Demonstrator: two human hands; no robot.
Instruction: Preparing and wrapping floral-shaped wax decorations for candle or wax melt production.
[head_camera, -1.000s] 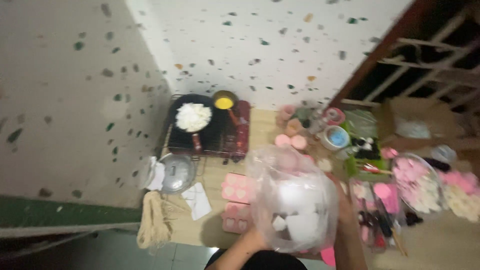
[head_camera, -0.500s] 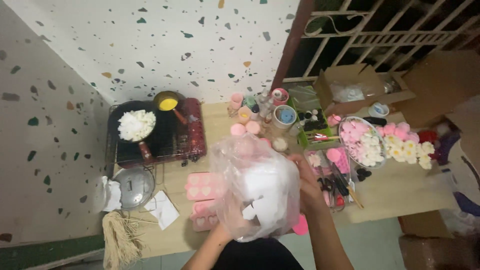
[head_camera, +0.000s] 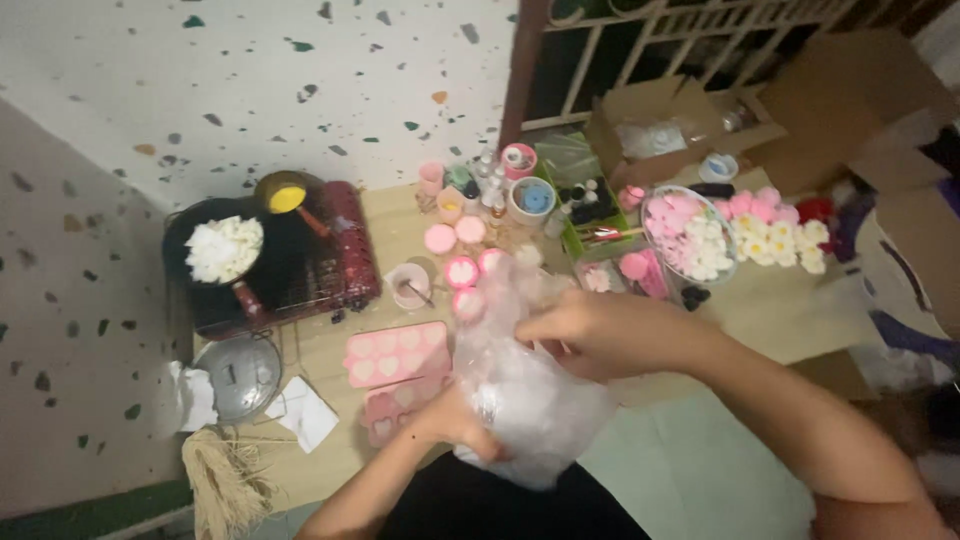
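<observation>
A clear plastic bag (head_camera: 530, 395) with white chunks inside hangs in front of me over the near edge of a low wooden table (head_camera: 790, 310). My left hand (head_camera: 455, 420) grips the bag from below at its left side. My right hand (head_camera: 585, 330) is closed on the gathered top of the bag. Just left of the bag lie two pink trays of heart-shaped moulds (head_camera: 398, 353). Small pink round moulds (head_camera: 460, 271) stand behind the bag.
A black pan of white chunks (head_camera: 222, 250) and a small pot of yellow liquid (head_camera: 285, 194) sit on a red portable stove (head_camera: 340, 250). A glass lid (head_camera: 240, 376), raffia bundle (head_camera: 225, 480), bowl of pink and white pieces (head_camera: 690, 235) and cardboard boxes (head_camera: 660, 120) surround the table.
My right hand has moved from the bag's right side up onto its top, closing the mouth. The bag has dropped lower and the view has swung to the right.
</observation>
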